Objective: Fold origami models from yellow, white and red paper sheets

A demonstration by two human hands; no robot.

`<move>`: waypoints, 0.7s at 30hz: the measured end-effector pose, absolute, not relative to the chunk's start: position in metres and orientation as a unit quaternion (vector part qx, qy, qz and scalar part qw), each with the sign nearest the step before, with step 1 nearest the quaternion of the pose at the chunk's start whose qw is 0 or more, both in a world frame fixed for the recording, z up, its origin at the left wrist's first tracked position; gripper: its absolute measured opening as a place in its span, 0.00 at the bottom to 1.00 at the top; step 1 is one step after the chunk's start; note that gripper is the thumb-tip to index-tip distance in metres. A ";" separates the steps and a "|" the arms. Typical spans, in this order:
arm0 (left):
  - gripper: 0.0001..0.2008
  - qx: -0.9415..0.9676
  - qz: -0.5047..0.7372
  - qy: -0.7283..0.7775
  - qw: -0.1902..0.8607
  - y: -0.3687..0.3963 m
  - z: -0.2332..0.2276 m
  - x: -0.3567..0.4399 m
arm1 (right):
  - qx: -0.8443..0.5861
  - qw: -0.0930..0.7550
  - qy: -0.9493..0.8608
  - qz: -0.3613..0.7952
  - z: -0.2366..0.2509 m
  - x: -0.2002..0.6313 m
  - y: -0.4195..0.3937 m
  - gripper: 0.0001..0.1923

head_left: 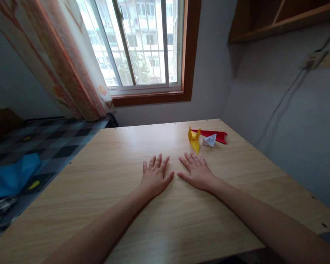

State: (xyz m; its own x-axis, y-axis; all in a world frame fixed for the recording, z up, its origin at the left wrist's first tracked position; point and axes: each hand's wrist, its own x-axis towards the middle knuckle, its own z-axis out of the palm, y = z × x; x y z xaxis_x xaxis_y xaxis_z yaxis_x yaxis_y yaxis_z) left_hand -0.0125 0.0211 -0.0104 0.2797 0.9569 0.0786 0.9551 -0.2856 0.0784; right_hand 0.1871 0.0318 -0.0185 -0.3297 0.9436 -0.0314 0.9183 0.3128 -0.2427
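My left hand (pixel 155 176) lies palm down on the wooden table (pixel 121 146), its fingers spread and holding nothing. Beside it, my right hand (pixel 195 171) rests flat in the same way, with a small gap between the two thumbs. Just beyond my right hand stands a yellow folded-paper crane (pixel 194 138). A white folded-paper boat (pixel 209 140) is close to its right. Behind these lies a long red folded-paper piece (pixel 218 135), partly hidden by the other two. Neither hand touches the paper pieces.
A bed with a checked cover (pixel 68 134) adjoins the table's left side, with a blue sheet-like item (pixel 15 176) on it. Ahead are a window (pixel 143 44) and a curtain (pixel 63 55). A shelf (pixel 286 22) and a socket with a cable (pixel 315 60) are on the right wall.
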 end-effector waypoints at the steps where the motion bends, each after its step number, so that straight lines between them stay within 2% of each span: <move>1: 0.31 0.802 0.040 0.596 0.017 0.022 -0.010 -0.012 | -0.576 0.058 -0.808 0.110 -0.018 0.187 0.032 0.39; 21: 0.29 0.814 0.047 0.579 0.007 0.024 -0.011 -0.013 | -0.575 0.072 -0.809 0.096 -0.019 0.186 0.031 0.38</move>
State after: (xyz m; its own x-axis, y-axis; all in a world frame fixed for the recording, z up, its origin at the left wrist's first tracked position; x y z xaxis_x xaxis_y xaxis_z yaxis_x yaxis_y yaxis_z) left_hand -0.0135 0.0241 -0.0112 0.3254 0.9431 0.0683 0.9418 -0.3297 0.0661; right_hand 0.1864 0.0315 -0.0190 -0.3281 0.9446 0.0056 0.9169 0.3199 -0.2386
